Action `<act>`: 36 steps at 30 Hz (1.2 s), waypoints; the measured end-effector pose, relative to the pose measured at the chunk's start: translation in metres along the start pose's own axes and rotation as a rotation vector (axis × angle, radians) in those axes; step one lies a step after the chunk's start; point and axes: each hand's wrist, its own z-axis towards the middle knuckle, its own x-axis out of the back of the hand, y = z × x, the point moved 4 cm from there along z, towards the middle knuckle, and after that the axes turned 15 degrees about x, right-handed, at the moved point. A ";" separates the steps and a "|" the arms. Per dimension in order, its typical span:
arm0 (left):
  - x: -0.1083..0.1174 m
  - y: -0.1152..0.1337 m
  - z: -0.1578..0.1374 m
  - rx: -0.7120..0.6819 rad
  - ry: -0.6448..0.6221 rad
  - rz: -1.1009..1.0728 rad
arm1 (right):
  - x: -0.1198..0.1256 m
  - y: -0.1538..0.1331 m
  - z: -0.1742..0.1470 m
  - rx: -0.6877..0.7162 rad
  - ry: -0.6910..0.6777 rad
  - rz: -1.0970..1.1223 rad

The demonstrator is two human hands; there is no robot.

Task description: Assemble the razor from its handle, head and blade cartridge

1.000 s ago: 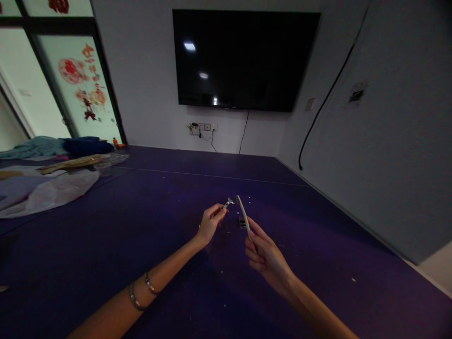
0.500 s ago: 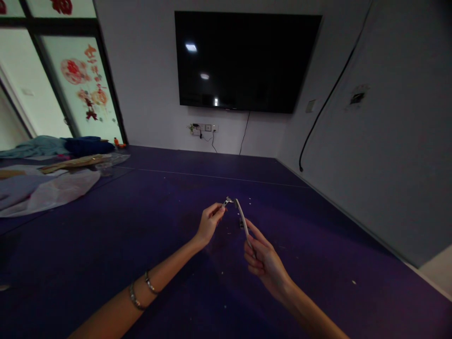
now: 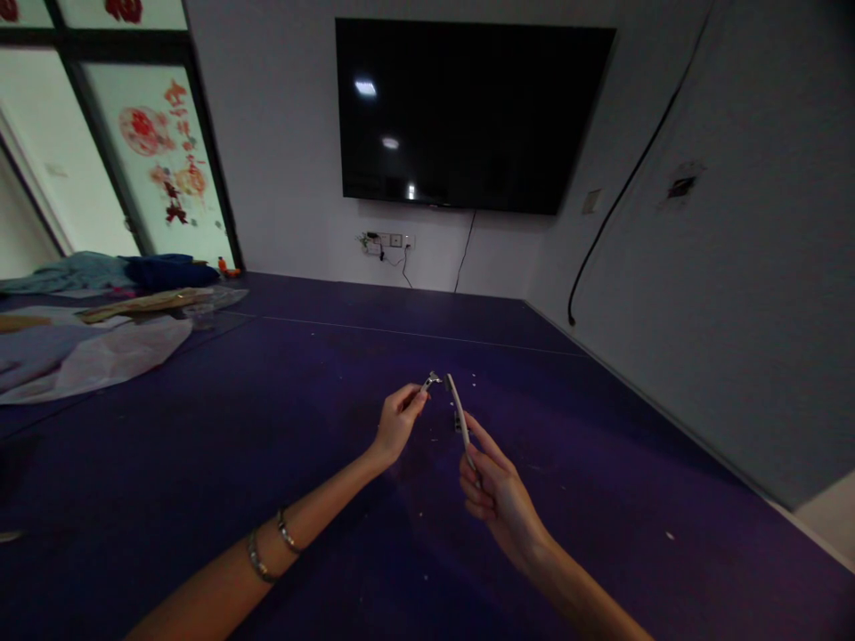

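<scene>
My left hand point(image 3: 399, 427) is closed, with thumb and fingers pinching a small shiny metal tool point(image 3: 431, 380) whose exact kind is too small to tell. My right hand point(image 3: 498, 494) is wrapped round the handle of a pale toothbrush point(image 3: 458, 405), held tilted with its head up. The bristles face the metal tool from the right, with a narrow gap between them. Behind the brush handle, a small dark object point(image 3: 458, 422) shows partly, close to my right index finger.
Small white bits lie scattered on the purple surface point(image 3: 300, 392). At the left are a clear plastic bag point(image 3: 134, 356), a blue cloth point(image 3: 170, 271) and a teal cloth point(image 3: 80, 271). A television point(image 3: 474, 116) hangs on the wall; a black cable point(image 3: 621, 191) dangles at the right.
The toothbrush head has moved slightly away from the metal tool, to the right. Both hands keep their grips, and the view has shifted a little.
</scene>
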 end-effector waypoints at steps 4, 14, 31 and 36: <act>-0.002 -0.001 -0.001 -0.006 -0.007 0.002 | -0.001 0.001 -0.002 -0.011 -0.001 -0.007; -0.005 -0.003 -0.003 -0.019 -0.018 0.015 | -0.001 -0.002 -0.003 0.023 0.017 0.015; -0.003 -0.009 -0.002 -0.024 0.022 0.029 | -0.002 0.010 -0.008 -0.014 0.046 0.078; -0.004 -0.010 -0.002 0.002 0.014 0.024 | -0.002 0.009 -0.008 -0.002 0.058 0.106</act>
